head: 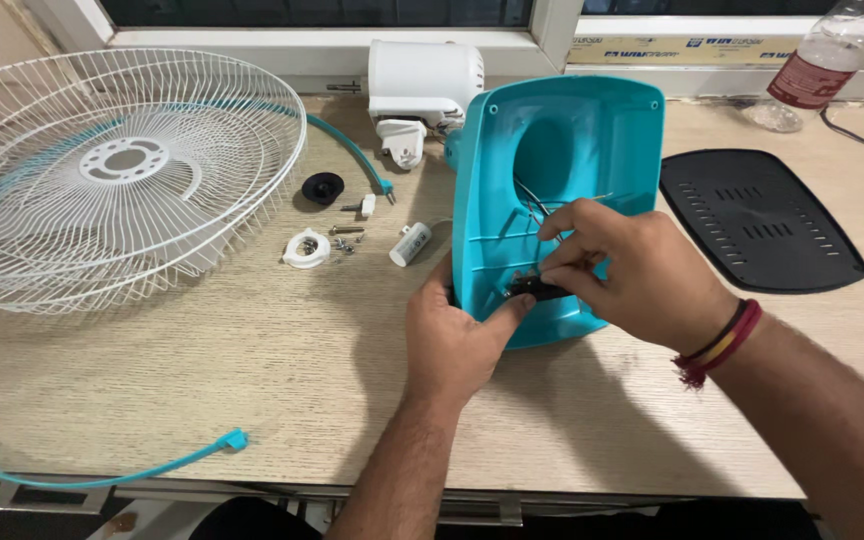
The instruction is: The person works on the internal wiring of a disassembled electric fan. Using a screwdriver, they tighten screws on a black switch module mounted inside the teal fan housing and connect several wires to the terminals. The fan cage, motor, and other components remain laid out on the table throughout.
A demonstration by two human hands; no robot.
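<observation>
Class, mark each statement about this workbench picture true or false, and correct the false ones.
1. Both hands work inside the turquoise plastic fan housing. True.
2. The left hand holds the white wire fan guard. False: it grips the housing's edge; the guard lies apart on the wooden table.
3. The right hand pinches a small black part. True.
4. The black slotted plastic cover lies left of the housing. False: it lies right of it.
5. The right wrist is bare. False: it wears red and dark thread bands.
</observation>
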